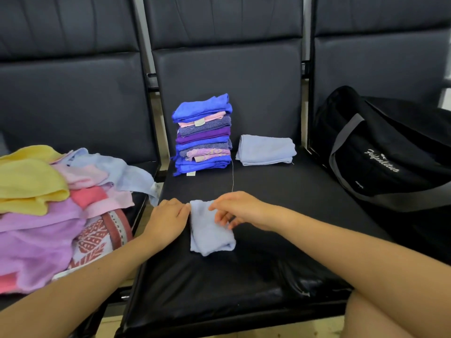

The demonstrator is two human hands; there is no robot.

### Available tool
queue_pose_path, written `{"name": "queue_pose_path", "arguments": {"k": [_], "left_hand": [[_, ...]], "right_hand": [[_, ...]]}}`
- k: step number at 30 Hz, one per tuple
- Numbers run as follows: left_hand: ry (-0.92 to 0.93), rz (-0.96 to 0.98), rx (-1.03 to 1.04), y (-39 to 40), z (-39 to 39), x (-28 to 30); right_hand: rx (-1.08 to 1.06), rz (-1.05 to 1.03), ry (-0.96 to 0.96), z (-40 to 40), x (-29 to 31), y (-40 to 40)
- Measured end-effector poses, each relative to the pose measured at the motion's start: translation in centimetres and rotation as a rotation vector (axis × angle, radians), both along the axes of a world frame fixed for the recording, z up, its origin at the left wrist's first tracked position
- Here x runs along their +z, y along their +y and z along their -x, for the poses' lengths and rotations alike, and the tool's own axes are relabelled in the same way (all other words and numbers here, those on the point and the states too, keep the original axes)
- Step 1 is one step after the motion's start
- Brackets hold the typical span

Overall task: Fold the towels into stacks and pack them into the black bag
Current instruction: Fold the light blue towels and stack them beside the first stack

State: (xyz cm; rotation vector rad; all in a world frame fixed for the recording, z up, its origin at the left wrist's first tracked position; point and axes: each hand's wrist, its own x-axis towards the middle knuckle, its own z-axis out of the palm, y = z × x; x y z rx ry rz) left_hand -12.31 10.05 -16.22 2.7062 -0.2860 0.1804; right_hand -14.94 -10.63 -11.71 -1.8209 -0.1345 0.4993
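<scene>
A small light-blue towel (pixel 210 230) lies partly folded on the middle black seat (pixel 280 206). My left hand (pixel 168 219) pinches its upper left edge. My right hand (pixel 240 211) holds its upper right edge with curled fingers. Behind them stands a tall stack of folded towels (pixel 203 135) in blue, purple and pink. Beside the stack lies a folded light-blue towel (pixel 266 150). The black bag (pixel 380 152) sits on the right seat. A heap of unfolded towels (pixel 53 198) in yellow, pink, lilac and pale blue covers the left seat.
A patterned red-and-white cloth (pixel 100 237) pokes out under the heap. A loose thread (pixel 232 174) hangs from the stack toward my right hand. The bag's grey strap (pixel 400 200) trails across the right seat. My knee (pixel 390 315) is at the bottom right.
</scene>
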Motion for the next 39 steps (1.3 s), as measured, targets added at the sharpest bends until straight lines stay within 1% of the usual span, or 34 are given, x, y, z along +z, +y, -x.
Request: {"name": "queue_pose_path", "arguments": {"k": [2, 5, 8, 10, 12, 14, 16, 18, 20, 22, 23, 24, 26, 27, 29, 31, 33, 35, 37, 39], "left_hand": [[0.008, 0.018, 0.022, -0.2, -0.1, 0.0], [-0.007, 0.001, 0.022, -0.2, -0.3, -0.2], [-0.048, -0.03, 0.047, -0.8, -0.1, 0.2], [-0.064, -0.052, 0.049, -1.2, -0.1, 0.3], [-0.053, -0.066, 0.061, -1.2, -0.3, 0.2], [-0.026, -0.04, 0.041, -1.3, -0.4, 0.3], [-0.003, 0.056, -0.007, -1.9, -0.2, 0.4], [0.049, 0.138, -0.019, -2.6, 0.0, 0.7], [0.128, 0.195, -0.009, -3.3, 0.2, 0.7], [0.219, 0.327, 0.048, -4.3, 0.5, 1.3], [0.262, 0.453, 0.085, -4.8, 0.8, 1.8], [0.328, 0.628, 0.107, -5.4, 1.2, 2.4], [0.513, 0.987, 0.096, -6.3, 1.9, 3.3], [0.585, 1.097, 0.075, -6.6, 2.1, 3.6], [0.672, 1.252, 0.015, -6.9, 2.0, 3.6], [0.673, 1.34, -0.036, -7.4, 1.7, 3.8], [0.58, 1.365, -0.034, -8.2, 1.2, 4.0], [0.45, 1.393, 0.03, -8.9, 0.4, 4.2], [0.35, 1.44, 0.109, -9.5, -0.6, 4.6], [0.277, 1.482, 0.179, -10.1, -2.0, 5.2]], "right_hand": [[-0.054, 0.088, -0.041, -0.1, -0.9, -0.6], [-0.118, 0.286, -0.085, -0.1, -2.4, -1.5], [-0.053, 0.426, -0.051, 0.0, -3.2, -1.1], [-0.054, 0.427, -0.042, -0.1, -3.3, -0.5], [-0.06, 0.388, -0.027, -0.3, -3.6, 0.0], [-0.058, 0.331, 0.005, -0.3, -3.7, 0.4], [-0.055, 0.254, 0.008, -0.2, -3.9, 0.7], [-0.094, 0.109, 0.006, -0.1, -3.6, 0.6], [-0.14, -0.059, -0.004, 0.0, -2.8, 0.2], [-0.185, -0.155, -0.034, -0.3, -1.8, -0.3], [-0.202, -0.186, -0.053, -0.5, -1.2, -0.6], [-0.213, -0.214, -0.065, -0.6, -0.6, -1.0], [-0.217, -0.257, -0.061, -0.7, 0.4, -1.8], [-0.21, -0.275, -0.056, -0.7, 0.6, -2.3], [-0.192, -0.319, -0.035, -0.9, 1.0, -3.2], [-0.195, -0.326, -0.048, -1.2, 1.0, -3.7], [-0.25, -0.284, -0.08, -1.4, 0.7, -3.9], [-0.284, -0.301, -0.047, -1.4, 0.2, -4.1], [-0.241, -0.416, 0.126, -1.3, 0.0, -4.5], [-0.198, -0.47, 0.305, -1.1, 0.1, -5.1]]}}
